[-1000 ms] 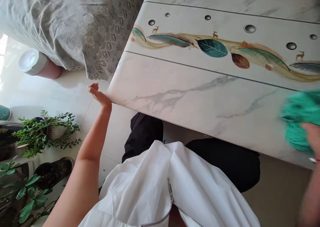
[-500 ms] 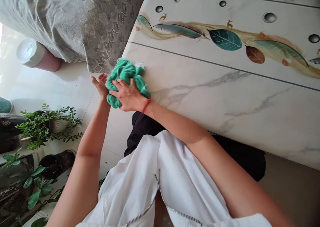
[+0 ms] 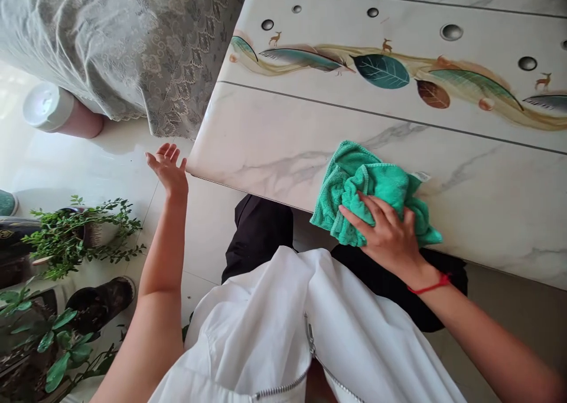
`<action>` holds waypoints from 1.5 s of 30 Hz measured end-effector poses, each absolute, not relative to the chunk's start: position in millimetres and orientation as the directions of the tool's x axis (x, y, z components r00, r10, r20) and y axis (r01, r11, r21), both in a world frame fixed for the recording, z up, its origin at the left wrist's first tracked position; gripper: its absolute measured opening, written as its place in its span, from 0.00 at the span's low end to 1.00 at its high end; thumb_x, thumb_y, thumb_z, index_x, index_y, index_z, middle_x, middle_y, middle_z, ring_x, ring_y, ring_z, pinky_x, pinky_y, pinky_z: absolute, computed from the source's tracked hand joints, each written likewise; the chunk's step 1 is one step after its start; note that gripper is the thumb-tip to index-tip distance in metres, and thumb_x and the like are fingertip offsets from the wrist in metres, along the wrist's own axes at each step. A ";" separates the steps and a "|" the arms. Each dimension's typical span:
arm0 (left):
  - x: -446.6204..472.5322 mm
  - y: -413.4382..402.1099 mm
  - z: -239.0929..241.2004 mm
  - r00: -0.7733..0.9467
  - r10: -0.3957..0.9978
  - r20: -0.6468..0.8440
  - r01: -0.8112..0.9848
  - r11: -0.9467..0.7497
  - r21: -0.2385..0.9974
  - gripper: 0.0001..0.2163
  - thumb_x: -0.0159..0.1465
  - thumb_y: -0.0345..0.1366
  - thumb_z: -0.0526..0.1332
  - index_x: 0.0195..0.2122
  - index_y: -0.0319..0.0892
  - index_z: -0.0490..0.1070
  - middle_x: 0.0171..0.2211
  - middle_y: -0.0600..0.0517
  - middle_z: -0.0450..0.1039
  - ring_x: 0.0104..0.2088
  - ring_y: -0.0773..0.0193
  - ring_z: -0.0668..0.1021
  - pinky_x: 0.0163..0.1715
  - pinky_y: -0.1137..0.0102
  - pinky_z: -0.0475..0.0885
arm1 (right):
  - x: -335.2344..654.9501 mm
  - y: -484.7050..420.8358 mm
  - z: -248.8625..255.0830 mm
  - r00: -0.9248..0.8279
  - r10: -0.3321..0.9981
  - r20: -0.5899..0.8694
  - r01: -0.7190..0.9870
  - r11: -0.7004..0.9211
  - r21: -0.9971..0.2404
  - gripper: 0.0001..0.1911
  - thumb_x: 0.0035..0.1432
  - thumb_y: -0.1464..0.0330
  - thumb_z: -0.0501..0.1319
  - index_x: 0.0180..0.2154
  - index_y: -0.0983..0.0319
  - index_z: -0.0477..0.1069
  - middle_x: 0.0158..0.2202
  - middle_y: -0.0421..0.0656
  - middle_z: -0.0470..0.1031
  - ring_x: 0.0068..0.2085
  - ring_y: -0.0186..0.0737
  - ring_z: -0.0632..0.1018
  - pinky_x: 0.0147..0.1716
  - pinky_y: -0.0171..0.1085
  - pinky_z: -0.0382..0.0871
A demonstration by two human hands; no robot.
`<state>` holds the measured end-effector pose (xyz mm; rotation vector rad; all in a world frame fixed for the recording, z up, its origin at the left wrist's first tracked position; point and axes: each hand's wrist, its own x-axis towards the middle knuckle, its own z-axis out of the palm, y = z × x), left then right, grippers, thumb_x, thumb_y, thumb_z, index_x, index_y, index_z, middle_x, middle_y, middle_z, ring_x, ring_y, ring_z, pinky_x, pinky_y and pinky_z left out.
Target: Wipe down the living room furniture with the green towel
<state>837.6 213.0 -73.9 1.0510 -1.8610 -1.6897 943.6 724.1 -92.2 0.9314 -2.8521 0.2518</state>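
My right hand (image 3: 390, 237) presses a bunched green cloth (image 3: 367, 184) down on the near edge of a white marble-patterned table (image 3: 310, 125), fingers curled over the fabric; a red string circles that wrist. Part of the cloth hangs over the table's edge. My left hand (image 3: 167, 168) is held palm up, fingers apart, just off the table's left corner and below its edge, holding nothing. A band of painted leaves and feathers (image 3: 381, 71) runs across the tabletop farther back.
A grey lace cloth (image 3: 124, 42) drapes over furniture at the upper left. A white-lidded pink container (image 3: 57, 112) lies on the glossy floor. Potted green plants (image 3: 75, 231) and dark shoes (image 3: 97, 296) stand at the lower left.
My right hand swept the green cloth from the far right to the left corner beside my left hand, then back to the middle of the near edge. My left hand stayed cupped at the corner.
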 end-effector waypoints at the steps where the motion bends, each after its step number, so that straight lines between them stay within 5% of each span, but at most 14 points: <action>1: 845.4 210.5 -72.7 -0.617 -0.767 -0.178 -0.255 -0.020 0.967 0.40 0.66 0.73 0.29 0.47 0.47 0.67 0.61 0.42 0.71 0.65 0.53 0.73 0.68 0.54 0.71 | 943.2 714.3 -94.8 -0.790 -0.575 0.212 -0.602 0.793 -0.093 0.29 0.61 0.78 0.61 0.59 0.52 0.80 0.65 0.55 0.74 0.61 0.55 0.73 0.51 0.50 0.61; 5: 893.4 199.6 -71.9 -0.504 -0.852 -0.142 -0.299 0.018 0.954 0.39 0.65 0.74 0.32 0.49 0.48 0.65 0.64 0.40 0.68 0.67 0.53 0.72 0.67 0.55 0.71 | 916.0 595.8 -94.2 -0.723 -0.611 0.322 -0.667 0.739 -0.098 0.23 0.69 0.75 0.59 0.61 0.55 0.78 0.63 0.55 0.76 0.61 0.53 0.73 0.54 0.51 0.64; 10: 955.0 187.1 -70.8 -0.363 -0.913 -0.186 -0.391 -0.032 0.920 0.37 0.61 0.75 0.35 0.49 0.47 0.60 0.66 0.38 0.65 0.66 0.51 0.72 0.63 0.55 0.73 | 862.9 401.8 -65.0 -0.648 -0.726 0.230 -0.756 0.576 -0.312 0.23 0.76 0.71 0.48 0.64 0.60 0.73 0.67 0.55 0.72 0.63 0.50 0.73 0.54 0.50 0.74; 15: 963.4 193.7 -59.0 -0.342 -0.936 -0.085 -0.373 0.052 0.927 0.27 0.65 0.62 0.38 0.50 0.47 0.59 0.68 0.39 0.63 0.68 0.55 0.71 0.67 0.56 0.70 | 854.8 349.0 -46.3 -0.609 -0.749 0.262 -0.773 0.485 -0.409 0.39 0.74 0.71 0.28 0.68 0.68 0.69 0.67 0.46 0.72 0.69 0.48 0.69 0.60 0.48 0.70; 17: 949.9 209.5 -58.3 -0.358 -0.933 -0.034 -0.363 0.105 0.926 0.25 0.65 0.59 0.38 0.50 0.47 0.58 0.69 0.40 0.62 0.69 0.56 0.71 0.69 0.57 0.69 | 865.5 378.8 -53.8 -0.617 -0.746 0.251 -0.763 0.488 -0.424 0.39 0.74 0.70 0.28 0.70 0.66 0.68 0.70 0.47 0.68 0.70 0.49 0.68 0.60 0.48 0.69; 21: 915.6 262.9 -67.5 -0.474 -0.881 0.000 -0.311 0.167 0.936 0.23 0.66 0.57 0.38 0.52 0.48 0.54 0.69 0.41 0.59 0.70 0.58 0.69 0.73 0.55 0.65 | 900.1 483.4 -83.8 -0.619 -0.777 0.113 -0.739 0.526 -0.421 0.32 0.75 0.72 0.46 0.75 0.49 0.60 0.77 0.46 0.57 0.74 0.50 0.63 0.64 0.55 0.69; 25: 888.7 313.6 -74.2 -0.553 -0.831 0.055 -0.259 0.234 0.937 0.19 0.69 0.51 0.45 0.56 0.47 0.51 0.68 0.38 0.57 0.73 0.58 0.65 0.76 0.54 0.59 | 934.4 586.0 -107.6 -0.717 -0.696 -0.028 -0.643 0.677 -0.357 0.38 0.73 0.79 0.46 0.73 0.38 0.61 0.75 0.45 0.61 0.73 0.49 0.64 0.59 0.58 0.70; 32: 859.8 329.9 -69.6 -0.640 -0.649 0.412 0.023 0.520 0.854 0.21 0.72 0.48 0.48 0.61 0.46 0.46 0.71 0.35 0.45 0.76 0.55 0.55 0.80 0.51 0.55 | 976.5 679.7 -122.9 -0.930 -0.357 -0.094 -0.325 0.913 -0.247 0.28 0.74 0.70 0.53 0.70 0.46 0.70 0.63 0.54 0.74 0.65 0.56 0.68 0.52 0.56 0.68; 35: 859.9 324.1 -71.0 -0.624 -0.591 0.512 0.021 0.642 0.767 0.24 0.73 0.53 0.49 0.65 0.49 0.47 0.72 0.37 0.46 0.79 0.53 0.49 0.83 0.50 0.42 | 996.5 726.2 -133.9 -0.985 -0.133 -0.111 -0.115 0.981 -0.154 0.23 0.71 0.69 0.57 0.60 0.44 0.80 0.61 0.55 0.75 0.63 0.57 0.69 0.54 0.58 0.68; 38: 862.9 326.2 -75.6 -0.622 -0.582 0.523 0.002 0.667 0.745 0.26 0.73 0.56 0.49 0.64 0.45 0.50 0.70 0.35 0.51 0.77 0.51 0.55 0.82 0.51 0.45 | 1015.6 806.0 -141.4 -0.989 0.137 -0.061 0.138 0.990 -0.022 0.16 0.69 0.63 0.59 0.46 0.52 0.88 0.55 0.65 0.76 0.57 0.64 0.72 0.49 0.63 0.64; 41: 865.9 338.1 -80.4 -0.665 -0.551 0.504 0.002 0.674 0.739 0.24 0.74 0.56 0.47 0.62 0.46 0.51 0.70 0.35 0.51 0.75 0.53 0.57 0.81 0.54 0.49 | 1032.9 917.4 -136.0 -0.957 0.285 0.057 0.288 0.956 0.050 0.33 0.72 0.45 0.51 0.49 0.57 0.88 0.45 0.70 0.76 0.49 0.65 0.74 0.44 0.64 0.61; 45: 873.5 358.3 -87.1 -0.744 -0.442 0.501 0.044 0.716 0.697 0.20 0.72 0.51 0.44 0.60 0.47 0.47 0.70 0.35 0.47 0.75 0.52 0.54 0.80 0.50 0.46 | 1038.5 1020.4 -97.8 -0.920 0.239 0.310 0.235 0.971 -0.053 0.55 0.60 0.26 0.45 0.68 0.56 0.74 0.37 0.61 0.76 0.41 0.59 0.74 0.38 0.56 0.63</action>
